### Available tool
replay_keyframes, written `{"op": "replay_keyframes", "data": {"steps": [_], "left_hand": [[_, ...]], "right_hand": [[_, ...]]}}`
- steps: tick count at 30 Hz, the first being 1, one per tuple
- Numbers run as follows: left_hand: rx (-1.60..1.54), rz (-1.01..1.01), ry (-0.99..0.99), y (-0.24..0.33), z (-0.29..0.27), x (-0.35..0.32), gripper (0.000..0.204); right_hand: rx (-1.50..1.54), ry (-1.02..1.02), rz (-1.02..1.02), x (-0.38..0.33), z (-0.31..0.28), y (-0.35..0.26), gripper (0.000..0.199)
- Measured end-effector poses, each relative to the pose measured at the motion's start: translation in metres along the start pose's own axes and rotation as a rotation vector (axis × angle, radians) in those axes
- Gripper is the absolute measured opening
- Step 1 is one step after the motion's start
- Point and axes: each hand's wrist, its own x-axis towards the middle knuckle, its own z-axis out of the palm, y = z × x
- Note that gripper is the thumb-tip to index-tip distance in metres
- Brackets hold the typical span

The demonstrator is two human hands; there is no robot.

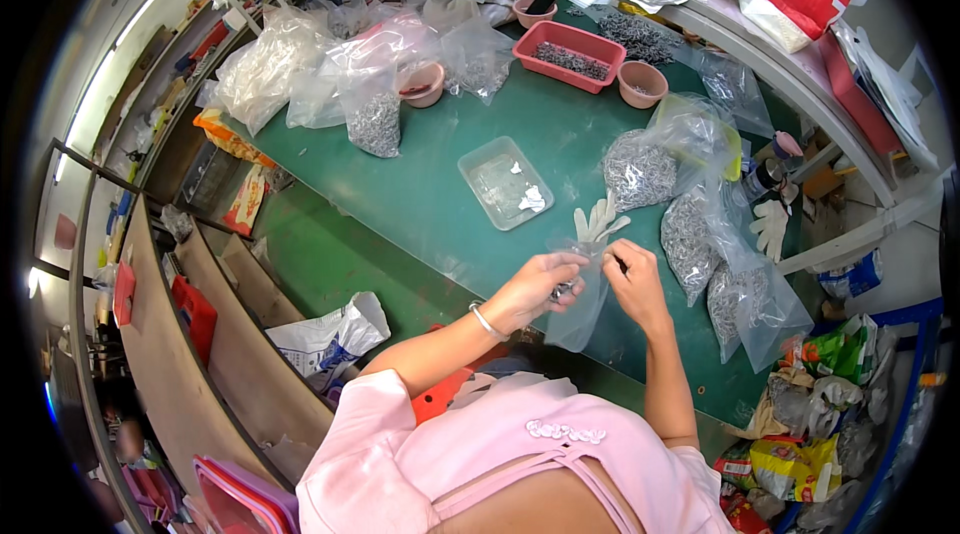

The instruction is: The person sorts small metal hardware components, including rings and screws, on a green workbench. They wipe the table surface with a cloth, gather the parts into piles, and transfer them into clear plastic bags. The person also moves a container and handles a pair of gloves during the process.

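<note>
A clear plastic bag [580, 319] hangs between my two hands at the near edge of the green table [420, 204]. My left hand [545, 286] is closed, with small dark metal pieces showing at its fingers, and it touches the bag's side. Pinched at the bag's upper edge is my right hand [635, 279]. Just beyond the hands lies a white glove [598, 221]. A clear plastic tray [505, 184] with white scraps in it sits farther left. To the right stand clear bags filled with small metal parts [690, 239].
At the back are a pink basin [568, 56] of small parts, a round pink bowl [642, 84] and more filled bags [375, 124]. Another glove [770, 229] lies at the right edge. Shelves [190, 314] stand left; crumpled packaging [800, 464] is piled at lower right.
</note>
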Motion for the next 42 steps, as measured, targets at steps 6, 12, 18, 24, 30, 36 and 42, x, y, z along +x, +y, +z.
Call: {"op": "replay_keyframes", "data": {"steps": [6,12,18,24,30,36,42], "left_hand": [[-0.177,-0.027,-0.150,0.022,0.010,-0.027,0.033],[-0.379,-0.221,-0.048,0.014,-0.001,-0.013,0.031],[-0.424,-0.271,0.048,0.002,-0.012,-0.007,0.019],[-0.692,-0.184,0.159,-0.010,-0.028,0.001,0.021],[-0.586,-0.097,0.244,-0.022,-0.019,0.009,0.025],[-0.362,-0.148,-0.004,-0.015,-0.012,0.006,0.030],[0.716,0.259,-0.157,-0.014,-0.024,-0.009,0.052]], "right_hand": [[-0.069,-0.046,0.033,-0.004,0.009,-0.007,0.009],[0.027,-0.044,0.093,-0.015,0.020,0.000,0.011],[0.096,-0.054,0.137,-0.022,0.017,0.001,0.013],[0.074,-0.052,0.040,-0.028,0.015,-0.001,0.014],[0.101,-0.018,-0.011,-0.031,0.017,0.005,0.015],[0.131,0.008,0.005,-0.036,0.017,0.004,0.015],[0.162,0.081,0.139,-0.045,0.006,0.013,0.017]]}}
